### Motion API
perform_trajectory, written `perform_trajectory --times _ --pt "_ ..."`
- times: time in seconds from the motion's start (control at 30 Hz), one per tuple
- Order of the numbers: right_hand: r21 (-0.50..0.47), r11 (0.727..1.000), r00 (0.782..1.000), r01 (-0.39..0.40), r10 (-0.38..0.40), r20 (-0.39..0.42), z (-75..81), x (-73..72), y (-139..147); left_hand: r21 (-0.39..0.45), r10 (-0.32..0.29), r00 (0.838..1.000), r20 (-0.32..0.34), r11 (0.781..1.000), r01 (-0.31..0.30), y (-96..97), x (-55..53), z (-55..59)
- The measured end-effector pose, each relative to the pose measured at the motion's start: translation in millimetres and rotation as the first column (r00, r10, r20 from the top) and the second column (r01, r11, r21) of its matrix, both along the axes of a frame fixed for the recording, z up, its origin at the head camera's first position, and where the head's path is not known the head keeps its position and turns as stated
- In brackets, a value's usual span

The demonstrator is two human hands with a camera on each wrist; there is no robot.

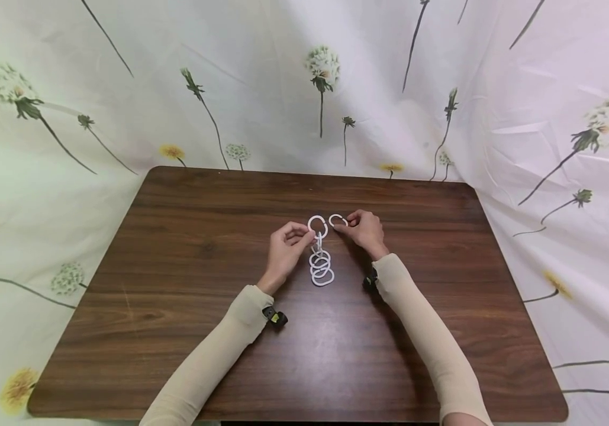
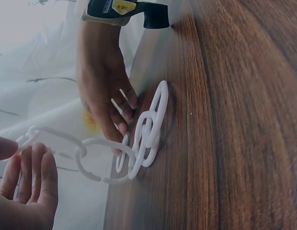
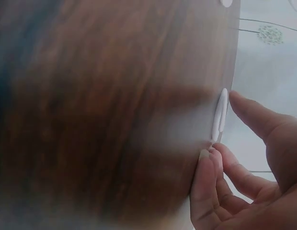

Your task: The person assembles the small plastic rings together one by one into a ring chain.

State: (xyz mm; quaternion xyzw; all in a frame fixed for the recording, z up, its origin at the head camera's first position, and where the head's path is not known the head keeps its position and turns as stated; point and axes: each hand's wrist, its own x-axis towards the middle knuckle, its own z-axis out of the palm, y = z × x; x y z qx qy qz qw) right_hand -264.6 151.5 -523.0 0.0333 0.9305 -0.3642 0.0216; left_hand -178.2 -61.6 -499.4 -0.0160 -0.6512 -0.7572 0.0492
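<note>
A chain of white plastic C-shaped links (image 1: 323, 284) lies partly on the wooden table, its near links overlapping. My left hand (image 1: 285, 245) pinches a link near the chain's far end between thumb and fingertips, and that end is lifted off the table in the left wrist view. The far link (image 1: 326, 228) has a gap in its ring. To its right, my right hand (image 1: 367, 232) holds a separate white C-shaped link (image 1: 331, 218) by its edge. In the right wrist view, this link (image 3: 219, 115) appears edge-on between thumb and fingers.
The dark wooden table (image 1: 192, 331) extends around both hands, with rounded corners. A white curtain printed with dandelions (image 1: 272, 94) hangs behind it and at both sides. Each wrist wears a black strapped camera (image 1: 277, 318).
</note>
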Motion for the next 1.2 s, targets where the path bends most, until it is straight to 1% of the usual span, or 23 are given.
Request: perform_trajectory --times 0.13,0.33,0.57,0.67,0.8,0.97,1.13,1.2 --pt "0.018 1.0 1.0 0.015 -0.015 0.016 1.2 0.4 -2.1 0.003 0.001 1.0 0.005 1.0 -0.001 1.4 1.6 0.9" --pt "-0.002 1.0 1.0 -0.014 0.014 0.022 2.2 0.9 -2.4 -0.008 0.0 1.0 0.005 1.0 0.0 0.8 3.5 1.8" --pt "-0.084 0.993 0.996 -0.079 0.074 -0.053 -1.2 0.5 -1.0 -0.015 -0.001 1.0 0.003 1.0 0.001 -1.0 3.9 1.3" --pt "-0.125 0.987 0.993 -0.102 0.092 -0.079 -3.3 0.4 -0.6 -0.004 -0.001 1.0 0.003 1.0 0.001 -0.4 4.2 1.1" --pt "-0.234 0.961 0.988 -0.148 0.13 -0.088 -5.1 0.9 -0.3 0.013 0.003 1.0 0.006 1.0 -0.003 -0.7 5.9 1.0" --pt "-0.388 0.901 0.981 -0.192 0.184 -0.059 -9.0 2.2 2.5 0.018 0.005 1.0 -0.001 1.0 -0.005 -1.7 7.8 1.2" --pt "-0.516 0.835 0.978 -0.191 0.205 -0.031 -5.5 7.9 7.9 -0.018 -0.001 1.0 -0.021 1.0 0.001 -2.4 6.5 1.0" --pt "-0.533 0.823 0.977 -0.197 0.211 -0.034 -2.0 11.2 9.7 -0.029 -0.002 1.0 -0.02 1.0 0.002 -2.7 5.5 0.3"
